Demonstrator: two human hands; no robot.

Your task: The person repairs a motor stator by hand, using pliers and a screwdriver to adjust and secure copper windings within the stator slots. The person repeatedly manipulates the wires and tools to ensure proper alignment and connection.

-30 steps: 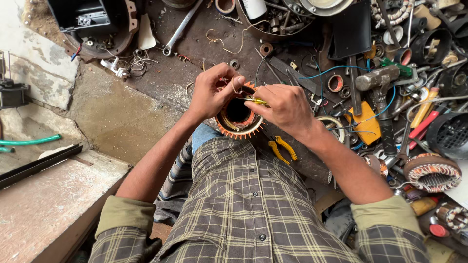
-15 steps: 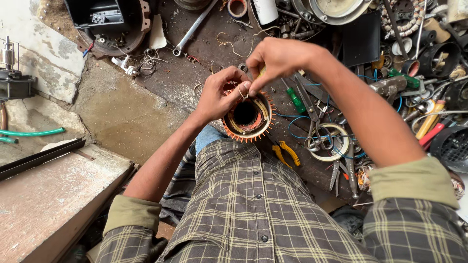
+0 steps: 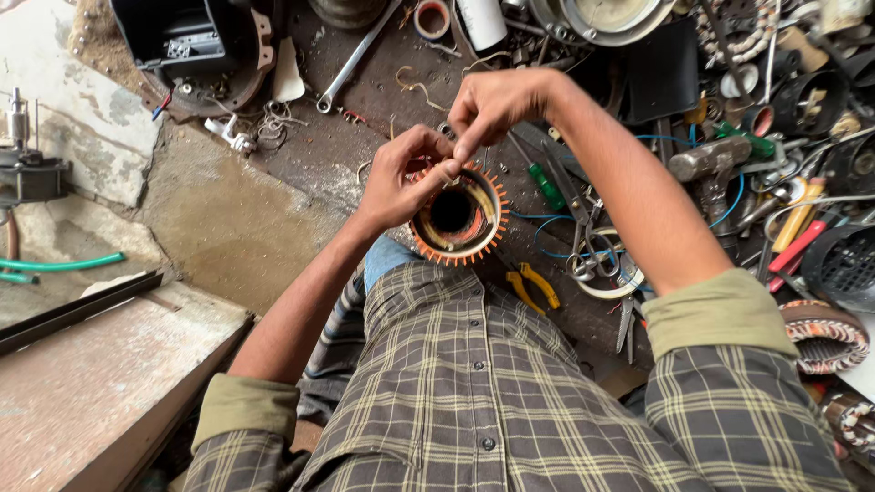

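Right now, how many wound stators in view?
2. One orange-edged stator under both hands, left hand gripping its rim, right hand pinching above it. Another stator lies at the right edge. More may be hidden in the clutter.

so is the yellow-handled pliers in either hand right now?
No. The yellow-handled pliers lie on the floor beside the orange stator, which the left hand and right hand work on.

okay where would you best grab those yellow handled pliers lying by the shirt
Probably by the two yellow handles, from above: the pliers lie flat on the floor just below the orange-edged motor stator, handles splayed slightly and free of other tools, while the dark jaws point up toward the stator.
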